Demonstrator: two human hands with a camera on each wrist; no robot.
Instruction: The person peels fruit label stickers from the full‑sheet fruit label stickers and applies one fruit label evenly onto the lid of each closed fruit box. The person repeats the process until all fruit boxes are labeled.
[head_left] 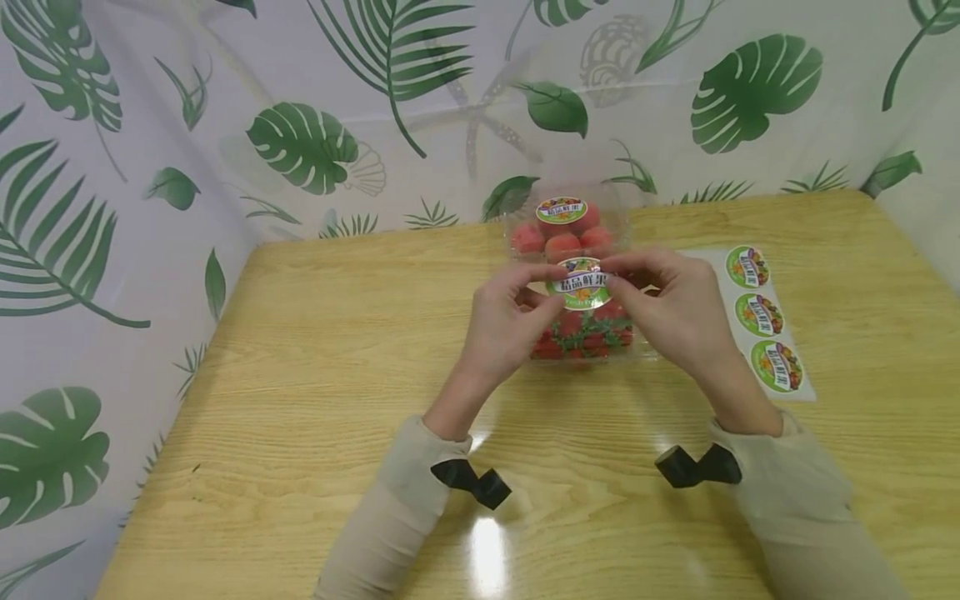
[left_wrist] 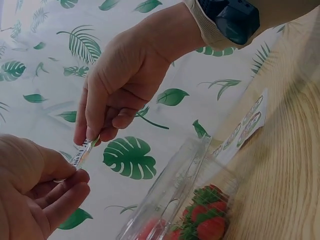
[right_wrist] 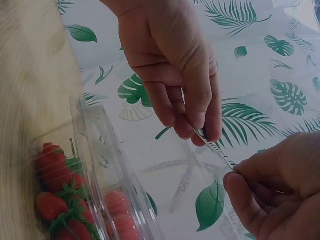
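An oval fruit label sticker (head_left: 582, 285) is stretched between both hands, above a clear plastic box of strawberries (head_left: 581, 332). My left hand (head_left: 501, 321) pinches its left end between thumb and fingers. The right end is pinched by my right hand (head_left: 670, 308). Both wrist views show the sticker (right_wrist: 216, 150) nearly edge-on, raised above the strawberry box (right_wrist: 92, 165). In the left wrist view, strawberries (left_wrist: 211, 220) with green leaves show through the clear wall.
Behind sits another clear box of round reddish fruit (head_left: 562, 242) bearing the same label (head_left: 562, 210). A white backing sheet with several round stickers (head_left: 763, 315) lies at the right on the wooden table (head_left: 315, 400). A leaf-patterned cloth (head_left: 465, 75) hangs behind.
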